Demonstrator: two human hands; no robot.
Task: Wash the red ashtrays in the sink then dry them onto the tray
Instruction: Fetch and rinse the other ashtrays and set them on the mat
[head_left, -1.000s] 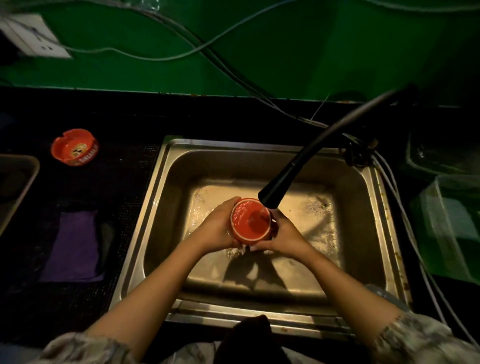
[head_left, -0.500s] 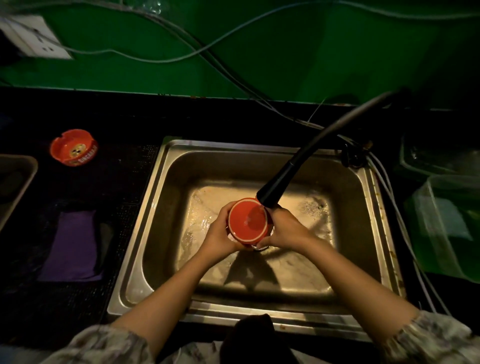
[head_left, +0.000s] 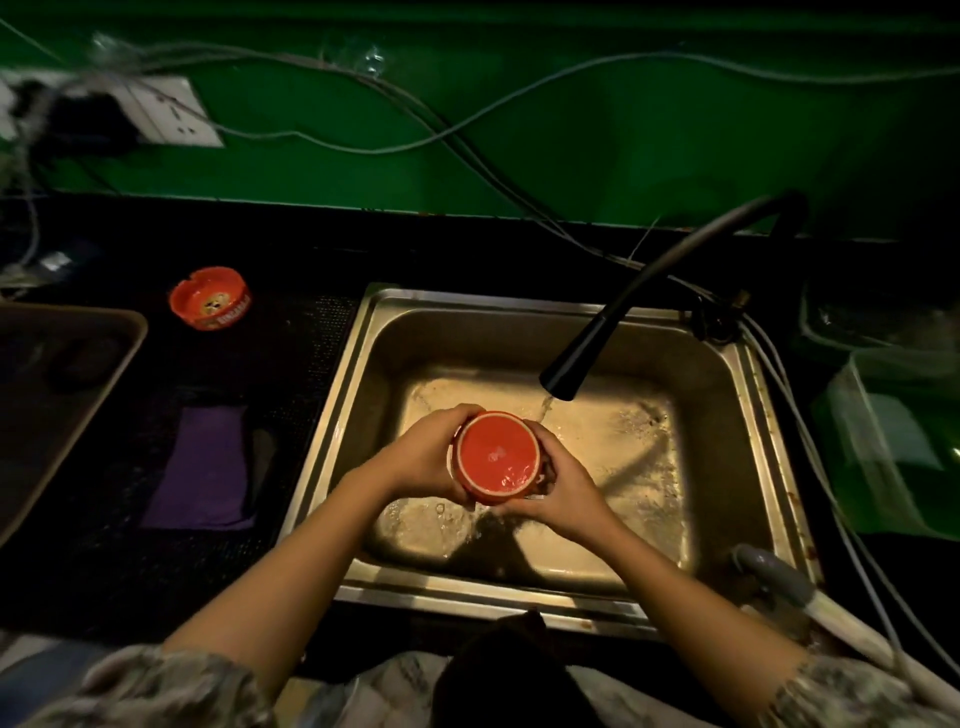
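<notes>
I hold a red ashtray (head_left: 497, 458) over the steel sink (head_left: 717, 364), its wet flat underside facing up. My left hand (head_left: 427, 457) grips its left side and my right hand (head_left: 558, 491) cups its right side. The black faucet spout (head_left: 566, 376) hangs just up and right of the ashtray, and a thin stream of water falls from it past my right hand. A second red ashtray (head_left: 210, 298) with a printed picture inside stands upright on the dark counter left of the sink. The edge of a brown tray (head_left: 111, 364) shows at the far left.
A purple cloth (head_left: 208, 467) lies on the counter between the tray and the sink. Clear plastic containers (head_left: 893, 431) stand to the right of the sink. A grey hose (head_left: 774, 569) and thin cables run along the sink's right rim. A wall socket (head_left: 166, 111) sits on the green wall.
The ashtray has been turned over, from hollow side up to underside up, and has moved left and toward me, out from beneath the faucet spout.
</notes>
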